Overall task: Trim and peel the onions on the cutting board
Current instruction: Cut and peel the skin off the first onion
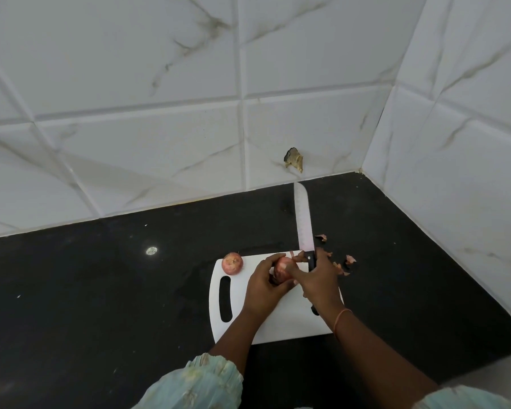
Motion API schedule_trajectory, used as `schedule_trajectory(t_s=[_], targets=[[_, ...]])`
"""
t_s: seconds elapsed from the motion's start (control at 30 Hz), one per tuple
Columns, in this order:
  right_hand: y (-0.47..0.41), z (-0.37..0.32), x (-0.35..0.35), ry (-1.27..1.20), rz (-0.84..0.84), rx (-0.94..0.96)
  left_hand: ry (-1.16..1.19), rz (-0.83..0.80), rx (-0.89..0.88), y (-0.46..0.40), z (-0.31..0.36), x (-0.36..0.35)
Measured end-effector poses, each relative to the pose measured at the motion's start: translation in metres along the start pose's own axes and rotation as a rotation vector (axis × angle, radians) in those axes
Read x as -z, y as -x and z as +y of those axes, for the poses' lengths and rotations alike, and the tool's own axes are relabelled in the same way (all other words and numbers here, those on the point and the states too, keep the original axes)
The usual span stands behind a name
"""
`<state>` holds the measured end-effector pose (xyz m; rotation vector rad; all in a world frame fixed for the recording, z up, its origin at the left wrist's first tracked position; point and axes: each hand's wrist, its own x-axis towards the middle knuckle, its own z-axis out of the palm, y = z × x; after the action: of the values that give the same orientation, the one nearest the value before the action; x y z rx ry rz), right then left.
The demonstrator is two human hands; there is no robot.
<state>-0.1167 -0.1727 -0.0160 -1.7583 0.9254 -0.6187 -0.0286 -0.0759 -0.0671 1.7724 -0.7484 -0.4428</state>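
Left hand [263,286] curled round an onion [281,269], gripping it just above the middle of the white cutting board [281,323]. Right hand [316,283] wrapped round the black handle of a knife [305,228], thumb and fingertips also at the onion's skin. Blade points far, up and away from the board, tip over the black tabletop [101,290] near the wall. A strip of skin sticks up between the onion and the handle. Second onion [232,263], skin on, sits alone at the board's far left corner, just beyond the handle slot, apart from the hands. Loose onion skins [344,265] scattered on the tabletop just right of the board's far edge. Orange band on right wrist. Pale green sleeves at near edge. White marbled wall tiles [160,84] behind, one chipped spot [293,159] low on them.
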Motion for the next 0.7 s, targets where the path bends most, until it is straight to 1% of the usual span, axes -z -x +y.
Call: schedule_trajectory(t_s=[0.13, 0.23, 0.33, 0.47, 0.57, 0.63, 0.7], targets=[[-0.006, 0.003, -0.007, 0.127, -0.029, 0.064, -0.006, -0.001, -0.014, 0.001, -0.002, -0.002], [-0.013, 0.004, -0.007, 0.099, 0.019, 0.087, -0.011, -0.011, -0.027, 0.000, -0.001, -0.001], [-0.018, 0.007, -0.003, 0.063, 0.065, 0.038, -0.028, -0.015, -0.004, 0.000, 0.002, 0.000], [-0.020, 0.022, 0.005, 0.142, 0.083, -0.042, -0.020, -0.006, 0.064, 0.001, 0.005, 0.001], [-0.022, 0.028, 0.012, 0.078, 0.174, -0.092, -0.022, -0.001, 0.034, 0.002, 0.005, 0.002], [-0.022, 0.027, 0.018, 0.093, 0.236, -0.091, -0.008, 0.003, 0.023, 0.003, 0.005, 0.002], [-0.024, 0.028, 0.024, 0.141, 0.257, -0.092, -0.007, -0.004, 0.017, 0.005, 0.004, 0.002]])
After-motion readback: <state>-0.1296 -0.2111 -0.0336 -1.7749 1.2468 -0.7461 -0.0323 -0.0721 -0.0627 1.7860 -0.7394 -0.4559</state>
